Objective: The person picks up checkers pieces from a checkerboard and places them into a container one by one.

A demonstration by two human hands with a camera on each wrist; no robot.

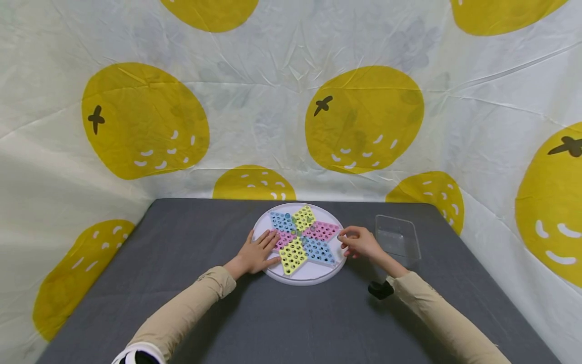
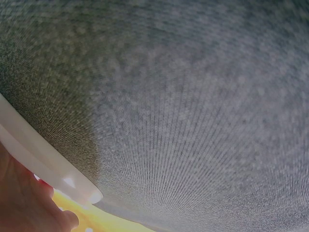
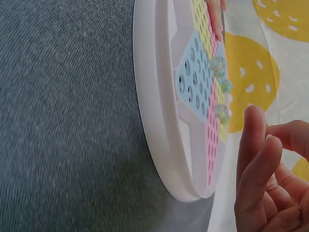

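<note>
A round white Chinese checkers board (image 1: 313,275) lies on the table, its star in yellow, pink and blue dotted with holes. Several clear marbles (image 3: 217,66) sit on the star, mostly around its middle. My left hand (image 1: 257,253) rests with fingers spread on the board's left side; the left wrist view shows part of that hand beside the white rim (image 2: 46,159). Over the board's right edge, my right hand (image 1: 360,242) pinches a small greyish marble (image 1: 340,237) between thumb and fingertips. In the right wrist view the fingers hide it.
A clear plastic box (image 1: 396,237) stands on the dark grey table (image 1: 309,323), right of the board and beyond the right forearm. A black device (image 1: 380,290) hangs at the right wrist. Behind the table hangs a white cloth with yellow fruit prints (image 1: 364,119).
</note>
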